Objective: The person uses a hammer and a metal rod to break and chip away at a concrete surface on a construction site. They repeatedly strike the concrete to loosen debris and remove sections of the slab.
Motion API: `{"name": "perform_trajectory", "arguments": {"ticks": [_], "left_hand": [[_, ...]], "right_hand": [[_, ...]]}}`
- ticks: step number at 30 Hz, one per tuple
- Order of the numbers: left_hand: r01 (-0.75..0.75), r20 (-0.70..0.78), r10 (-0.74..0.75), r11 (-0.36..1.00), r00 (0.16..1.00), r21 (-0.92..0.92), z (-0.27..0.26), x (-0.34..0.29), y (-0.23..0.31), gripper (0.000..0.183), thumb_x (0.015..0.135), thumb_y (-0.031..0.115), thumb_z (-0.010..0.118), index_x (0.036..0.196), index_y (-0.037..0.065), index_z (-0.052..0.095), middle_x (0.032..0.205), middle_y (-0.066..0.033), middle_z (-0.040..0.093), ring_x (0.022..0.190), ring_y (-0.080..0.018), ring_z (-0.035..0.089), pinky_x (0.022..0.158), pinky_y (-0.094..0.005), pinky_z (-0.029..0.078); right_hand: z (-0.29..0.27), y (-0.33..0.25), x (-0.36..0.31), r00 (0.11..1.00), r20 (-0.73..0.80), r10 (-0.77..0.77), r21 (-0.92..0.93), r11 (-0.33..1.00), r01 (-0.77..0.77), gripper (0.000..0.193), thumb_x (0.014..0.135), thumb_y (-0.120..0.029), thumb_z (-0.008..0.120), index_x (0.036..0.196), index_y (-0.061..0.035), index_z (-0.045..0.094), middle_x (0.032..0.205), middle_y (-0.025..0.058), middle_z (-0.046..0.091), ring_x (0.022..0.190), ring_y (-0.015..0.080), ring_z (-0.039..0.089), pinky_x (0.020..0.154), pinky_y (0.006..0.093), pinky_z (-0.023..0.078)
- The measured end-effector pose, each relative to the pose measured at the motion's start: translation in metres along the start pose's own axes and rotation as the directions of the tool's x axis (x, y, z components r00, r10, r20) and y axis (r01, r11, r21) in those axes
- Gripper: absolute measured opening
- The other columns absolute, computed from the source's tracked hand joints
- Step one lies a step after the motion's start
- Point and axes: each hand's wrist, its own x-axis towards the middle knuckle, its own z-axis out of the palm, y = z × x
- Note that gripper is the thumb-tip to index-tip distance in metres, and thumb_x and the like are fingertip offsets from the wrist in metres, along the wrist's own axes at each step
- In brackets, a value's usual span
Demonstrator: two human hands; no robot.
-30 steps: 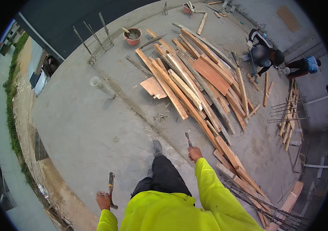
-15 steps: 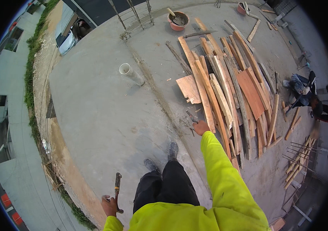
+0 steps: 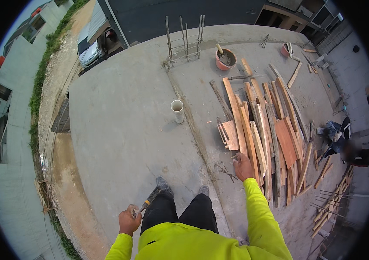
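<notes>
Right hand [image 3: 242, 167] was kinda loosely curled by the lumber pile [image 3: 286, 141], arm [image 3: 260, 203] stretched; left hand [image 3: 129, 221] clenched well left of it.

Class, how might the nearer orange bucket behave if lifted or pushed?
The bucket is probably heavy for its size, given the grey, mortar-like mix inside. The light-handled tool protruding past its rim might shift when jolted.

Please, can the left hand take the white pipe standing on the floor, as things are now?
Probably not: the left hand grips a hammer, and the white pipe stands well ahead, past the boots. Nothing seems to block the way, but a step looks needed.
</notes>
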Motion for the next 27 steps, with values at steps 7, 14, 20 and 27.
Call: {"name": "perform_trajectory", "arguments": {"ticks": [7, 14, 20, 27], "left_hand": [[-0.555, 0.218, 0.555, 0.829, 0.802, -0.068, -0.1, 0.104, 0.054, 0.017, 0.08, 0.024, 0.069, 0.091, 0.013, 0.063, 0.071, -0.0098, 0.066, 0.065, -0.0312, 0.065, 0.059, -0.0436, 0.05], [-0.695, 0.219, 0.743, 0.669, 0.632, -0.266, -0.138, 0.184, 0.11, 0.036, 0.075, 0.017, 0.073, 0.109, 0.01, 0.065, 0.086, -0.0096, 0.067, 0.073, -0.029, 0.065, 0.066, -0.0388, 0.053], [-0.264, -0.153, 0.218, 0.851, 0.964, -0.454, -0.097, 0.289, -0.012, 0.048, 0.083, 0.01, 0.063, 0.13, -0.001, 0.056, 0.108, -0.0125, 0.063, 0.087, -0.0184, 0.059, 0.073, -0.0318, 0.051], [0.848, 0.311, -0.799, 0.423, 0.515, -0.318, -0.101, 0.316, -0.227, 0.036, 0.085, 0.014, 0.056, 0.119, 0.002, 0.057, 0.073, -0.0063, 0.059, 0.066, -0.0185, 0.06, 0.053, -0.0339, 0.046]], "right_hand": [[0.062, -0.215, -0.118, 0.824, 0.247, -0.509, -0.265, 0.783, 0.563, 0.069, 0.085, -0.036, 0.072, 0.141, -0.0069, 0.045, 0.143, 0.0203, 0.046, 0.134, 0.0411, 0.041, 0.11, 0.0486, 0.036], [0.073, -0.269, -0.074, 0.813, 0.461, -0.355, -0.026, 0.911, 0.412, 0.025, 0.085, -0.031, 0.066, 0.093, -0.0082, 0.06, 0.083, 0.0187, 0.066, 0.08, 0.0392, 0.065, 0.069, 0.0524, 0.047], [0.076, -0.212, -0.007, 0.922, 0.365, 0.126, -0.129, 0.988, -0.084, 0.037, 0.082, -0.038, 0.068, 0.099, -0.0057, 0.067, 0.088, 0.0211, 0.069, 0.086, 0.0405, 0.066, 0.075, 0.0493, 0.05], [0.065, -0.161, 0.087, 0.826, 0.234, 0.513, 0.24, 0.792, -0.561, 0.041, 0.082, -0.041, 0.07, 0.094, -0.0016, 0.068, 0.069, 0.0145, 0.069, 0.061, 0.0266, 0.067, 0.064, 0.0397, 0.053]]}}
